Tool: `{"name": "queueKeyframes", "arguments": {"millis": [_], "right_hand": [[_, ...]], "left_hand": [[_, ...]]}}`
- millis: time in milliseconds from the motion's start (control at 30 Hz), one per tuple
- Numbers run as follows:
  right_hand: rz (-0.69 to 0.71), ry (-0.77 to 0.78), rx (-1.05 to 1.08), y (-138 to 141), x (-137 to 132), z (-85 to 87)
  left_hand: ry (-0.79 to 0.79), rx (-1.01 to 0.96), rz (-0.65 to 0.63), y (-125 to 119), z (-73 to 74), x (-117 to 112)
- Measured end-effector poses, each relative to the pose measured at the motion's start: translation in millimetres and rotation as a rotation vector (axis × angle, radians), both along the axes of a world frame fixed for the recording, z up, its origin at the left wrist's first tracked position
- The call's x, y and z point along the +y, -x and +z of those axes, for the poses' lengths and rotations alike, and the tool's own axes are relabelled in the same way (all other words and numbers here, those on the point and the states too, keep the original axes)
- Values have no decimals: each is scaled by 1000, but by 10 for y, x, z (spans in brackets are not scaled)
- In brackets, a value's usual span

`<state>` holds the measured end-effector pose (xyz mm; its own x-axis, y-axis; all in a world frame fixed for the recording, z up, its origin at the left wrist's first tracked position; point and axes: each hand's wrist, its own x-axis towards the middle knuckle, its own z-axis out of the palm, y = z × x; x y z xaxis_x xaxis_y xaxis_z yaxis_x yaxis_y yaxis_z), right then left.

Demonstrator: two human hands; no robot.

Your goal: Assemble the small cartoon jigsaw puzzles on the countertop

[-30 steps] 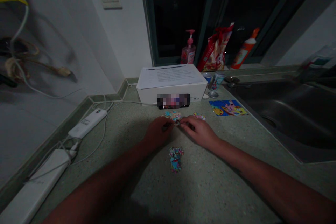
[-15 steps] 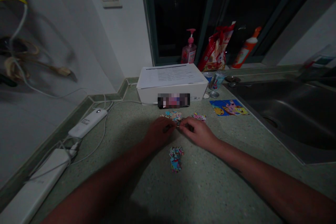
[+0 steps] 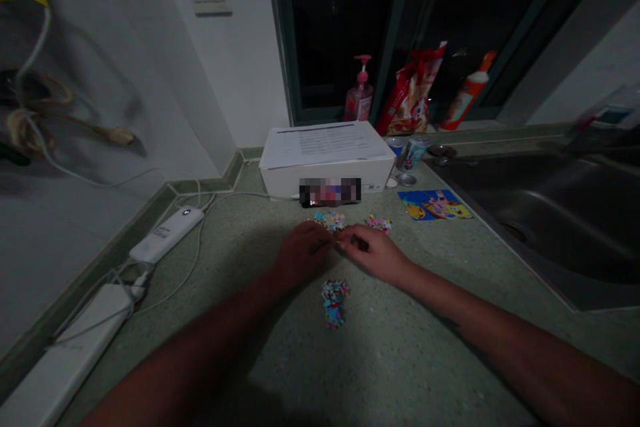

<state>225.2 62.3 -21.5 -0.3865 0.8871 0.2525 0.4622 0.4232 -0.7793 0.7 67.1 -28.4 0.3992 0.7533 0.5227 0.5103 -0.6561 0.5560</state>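
Observation:
Fingertips meet at the middle of the counter, where my left hand (image 3: 304, 253) and my right hand (image 3: 374, 252) both pinch at one spot. A tiny pale edge shows between them and looks like a jigsaw piece, mostly hidden by the fingers. Just beyond lies a loose heap of jigsaw pieces (image 3: 327, 219), partly covered by my left hand. A smaller group of pink and pale pieces (image 3: 379, 223) lies beyond my right hand. Nearer to me, between the forearms, sits a narrow joined section of jigsaw puzzle (image 3: 334, 305), mostly blue; neither hand touches it.
Behind the heap stands a white box (image 3: 325, 173) with a pixelated dark item at its front. A blue cartoon picture card (image 3: 435, 205) lies right, beside the sink (image 3: 545, 213). Cans (image 3: 413, 153) stand behind. Left are a white power bank (image 3: 167, 233), cables and a power strip (image 3: 75, 347).
Both hands stay almost in place. The fingertips have shifted slightly against each other, and the pale edge between them shows less. The puzzle pieces on the counter look unchanged.

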Motion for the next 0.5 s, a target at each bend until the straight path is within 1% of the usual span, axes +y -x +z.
{"name": "queueKeyframes", "arguments": {"millis": [100,300,400,500], "right_hand": [[-1,33,26,5,6,-7],[-4,183,99,16,32,-54],[14,183,112,23,34,-53],[16,168,98,26,28,-44]], "left_hand": [[-12,-8,-9,4,-17,0],[-6,2,-7,15,-22,-5],[-16,-19,-18,15,-2,-12],[5,0,-24,11,20,-17]]}}
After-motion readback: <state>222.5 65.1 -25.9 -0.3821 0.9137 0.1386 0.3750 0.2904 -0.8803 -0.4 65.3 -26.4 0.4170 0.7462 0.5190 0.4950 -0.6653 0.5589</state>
